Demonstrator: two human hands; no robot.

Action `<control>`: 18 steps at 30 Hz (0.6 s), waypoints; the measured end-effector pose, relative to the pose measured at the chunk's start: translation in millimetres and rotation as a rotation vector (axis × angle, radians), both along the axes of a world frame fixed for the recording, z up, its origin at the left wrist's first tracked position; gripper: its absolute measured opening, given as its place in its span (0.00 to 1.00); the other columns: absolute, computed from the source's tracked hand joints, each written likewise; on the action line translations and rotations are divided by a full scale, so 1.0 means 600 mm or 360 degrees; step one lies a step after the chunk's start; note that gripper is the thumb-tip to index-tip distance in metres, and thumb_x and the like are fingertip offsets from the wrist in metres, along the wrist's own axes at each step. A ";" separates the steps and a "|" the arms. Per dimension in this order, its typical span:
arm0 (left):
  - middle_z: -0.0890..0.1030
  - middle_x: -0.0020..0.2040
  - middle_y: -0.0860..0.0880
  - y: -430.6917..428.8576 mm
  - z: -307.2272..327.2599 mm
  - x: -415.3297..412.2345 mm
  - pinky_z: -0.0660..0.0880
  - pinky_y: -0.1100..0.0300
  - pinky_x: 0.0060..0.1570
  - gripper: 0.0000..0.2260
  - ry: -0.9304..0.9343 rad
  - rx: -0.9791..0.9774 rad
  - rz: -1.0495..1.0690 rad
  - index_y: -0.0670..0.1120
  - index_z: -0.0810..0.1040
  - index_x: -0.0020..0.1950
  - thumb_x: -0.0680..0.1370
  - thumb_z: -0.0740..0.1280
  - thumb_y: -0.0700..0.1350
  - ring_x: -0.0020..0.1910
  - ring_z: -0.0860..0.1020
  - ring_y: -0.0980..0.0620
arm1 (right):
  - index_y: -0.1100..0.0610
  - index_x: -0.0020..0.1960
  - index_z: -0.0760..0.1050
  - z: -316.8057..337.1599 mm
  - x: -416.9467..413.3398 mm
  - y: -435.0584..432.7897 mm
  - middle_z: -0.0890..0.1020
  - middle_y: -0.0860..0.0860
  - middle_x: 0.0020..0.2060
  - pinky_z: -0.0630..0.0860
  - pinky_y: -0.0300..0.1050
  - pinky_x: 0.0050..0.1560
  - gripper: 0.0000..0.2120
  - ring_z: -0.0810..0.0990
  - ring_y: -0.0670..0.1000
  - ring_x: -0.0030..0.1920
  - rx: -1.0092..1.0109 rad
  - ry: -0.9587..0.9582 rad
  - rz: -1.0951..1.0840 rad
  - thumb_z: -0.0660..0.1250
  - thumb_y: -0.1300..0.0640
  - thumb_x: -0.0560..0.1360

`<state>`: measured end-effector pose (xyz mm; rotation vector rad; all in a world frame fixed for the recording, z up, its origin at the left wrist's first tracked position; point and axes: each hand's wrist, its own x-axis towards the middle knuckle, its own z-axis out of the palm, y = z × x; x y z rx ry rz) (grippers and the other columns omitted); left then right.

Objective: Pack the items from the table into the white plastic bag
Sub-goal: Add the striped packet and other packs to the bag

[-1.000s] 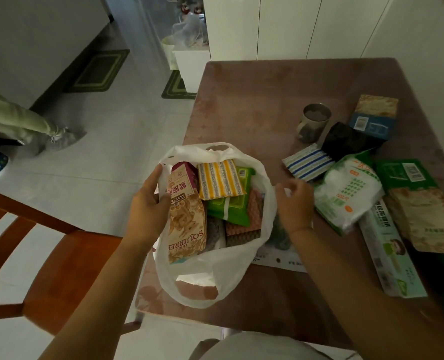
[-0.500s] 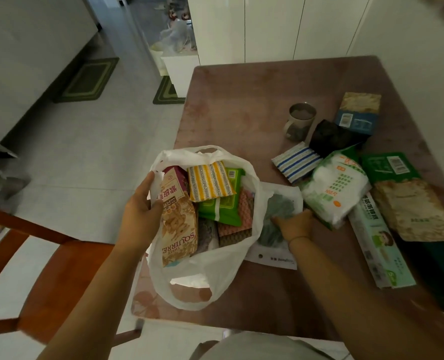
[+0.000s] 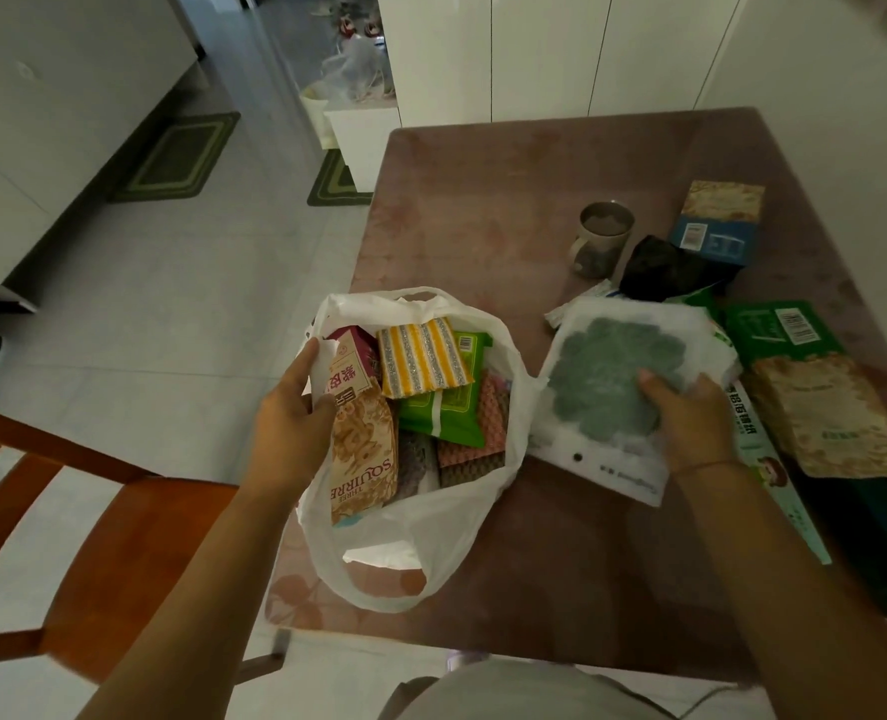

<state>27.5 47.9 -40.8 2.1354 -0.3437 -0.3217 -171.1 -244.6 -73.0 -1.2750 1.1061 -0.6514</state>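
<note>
The white plastic bag (image 3: 431, 537) lies open, full of packets (image 3: 446, 407), rim gripped by the left hand (image 3: 288, 433). A flat white pouch (image 3: 613, 376), green pad inside, tilts in the right hand (image 3: 691, 428).

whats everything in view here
table: 1, reddish, centre
white plastic bag: 1, white, table's near edge
striped pack: 1, yellow and silver, in bag
snack carton: 1, tan, bag's left side
green packet: 1, green, in bag
white pouch: 1, white and grey-green, right of bag
mug: 1, grey, far table
black packet: 1, black, beside mug
blue box: 1, blue, far right
green pouch: 1, green and tan, right edge
chair: 1, orange wood, left
left hand: 1, grips bag rim
right hand: 1, holds white pouch
</note>
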 end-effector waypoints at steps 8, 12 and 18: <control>0.79 0.50 0.62 -0.002 0.002 0.001 0.80 0.54 0.43 0.25 0.0003 -0.0025 -0.0014 0.59 0.63 0.72 0.78 0.63 0.42 0.42 0.81 0.62 | 0.65 0.64 0.72 0.084 0.067 0.061 0.79 0.63 0.58 0.76 0.59 0.58 0.17 0.79 0.62 0.57 0.0493 -0.0447 0.0343 0.63 0.68 0.76; 0.82 0.52 0.56 0.005 0.011 0.001 0.81 0.61 0.38 0.26 0.0027 -0.0124 -0.0038 0.56 0.64 0.72 0.77 0.64 0.40 0.44 0.83 0.58 | 0.64 0.59 0.75 0.064 0.145 0.167 0.80 0.62 0.55 0.80 0.54 0.53 0.15 0.81 0.60 0.53 0.0351 0.0050 0.0809 0.67 0.67 0.73; 0.81 0.47 0.64 0.012 0.026 0.004 0.76 0.70 0.33 0.25 -0.0073 -0.0175 -0.0068 0.55 0.65 0.72 0.76 0.67 0.44 0.42 0.81 0.63 | 0.62 0.61 0.72 0.040 0.253 0.277 0.78 0.58 0.57 0.74 0.45 0.56 0.18 0.76 0.58 0.59 -0.0259 0.0383 0.1108 0.69 0.60 0.73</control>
